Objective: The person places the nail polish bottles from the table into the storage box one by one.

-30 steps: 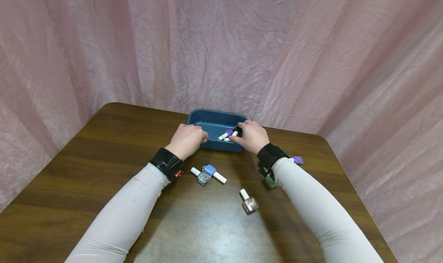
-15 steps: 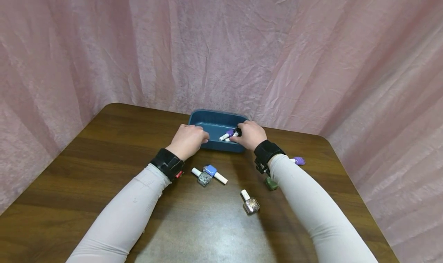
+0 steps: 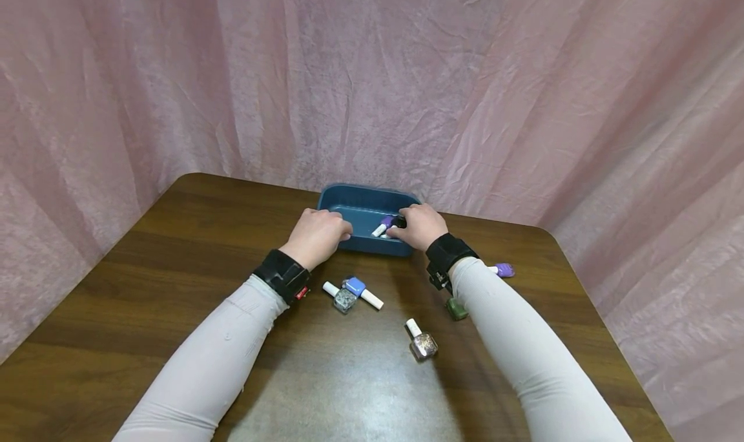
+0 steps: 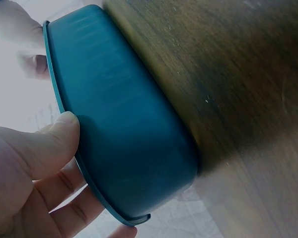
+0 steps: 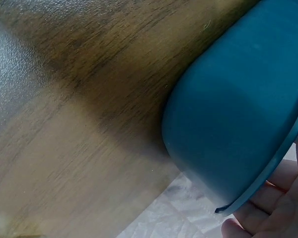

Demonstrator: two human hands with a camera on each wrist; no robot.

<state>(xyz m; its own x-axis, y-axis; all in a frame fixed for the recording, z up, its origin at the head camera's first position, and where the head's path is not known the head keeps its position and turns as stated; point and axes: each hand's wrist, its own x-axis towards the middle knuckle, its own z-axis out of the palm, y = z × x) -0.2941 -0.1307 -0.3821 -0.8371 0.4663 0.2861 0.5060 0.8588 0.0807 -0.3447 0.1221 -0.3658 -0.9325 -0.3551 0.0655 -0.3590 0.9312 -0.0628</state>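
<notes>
In the head view, my left hand (image 3: 317,236) grips the near left part of a blue plastic bin (image 3: 372,243). The left wrist view shows the thumb (image 4: 62,136) against the bin's outer wall and the other fingers over its rim. My right hand (image 3: 423,227) reaches over the bin's near right corner. Its thumb and index finger pinch a dark nail polish bottle (image 3: 400,222), largely hidden by the hand. Beside it in the bin lies a purple nail polish bottle (image 3: 383,225) with a white cap. In the right wrist view, several fingers (image 5: 268,198) show past the rim.
On the brown table (image 3: 192,248) lie a grey glitter nail polish bottle (image 3: 345,301), a blue one (image 3: 354,287), a gold glitter one (image 3: 424,346), a green one (image 3: 456,309) and a purple one (image 3: 504,270). A pink curtain (image 3: 372,73) hangs behind.
The purple bottle in the bin has turned and shifted slightly right. The dark bottle's white cap has become more hidden by my right thumb. Both hands stay almost in place.
</notes>
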